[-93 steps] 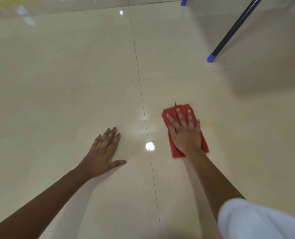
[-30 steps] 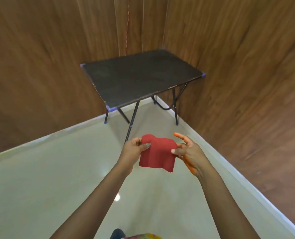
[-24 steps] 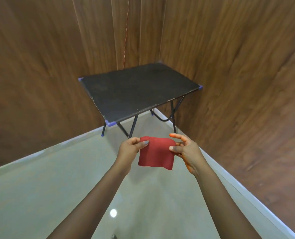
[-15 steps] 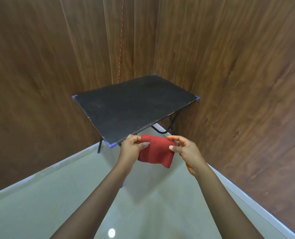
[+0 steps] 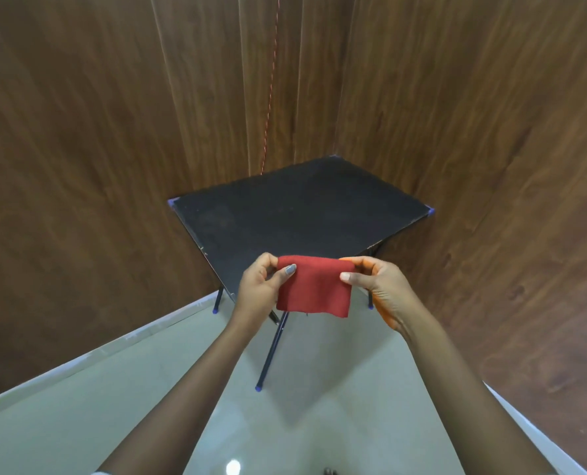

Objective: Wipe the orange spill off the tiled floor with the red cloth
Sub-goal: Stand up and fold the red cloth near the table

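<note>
I hold the folded red cloth (image 5: 314, 289) in the air at chest height, just in front of the near edge of a black table. My left hand (image 5: 263, 289) pinches its upper left corner between thumb and fingers. My right hand (image 5: 376, 282) pinches the upper right corner; orange stain shows on its fingertip and along the outer edge of the palm. The pale tiled floor (image 5: 148, 406) lies far below, and no orange spill shows on the part in view.
A black folding table (image 5: 299, 214) with blue corner caps and thin dark legs (image 5: 273, 347) stands in the room's corner. Brown wood-panelled walls (image 5: 79, 166) close in left and right, with a white skirting strip (image 5: 90, 358) along the floor. A thin red cord (image 5: 271, 84) hangs down the corner.
Earlier my right hand pressed the cloth flat on the floor. Since then the view has risen and moved closer to the table, with both hands holding the cloth up.
</note>
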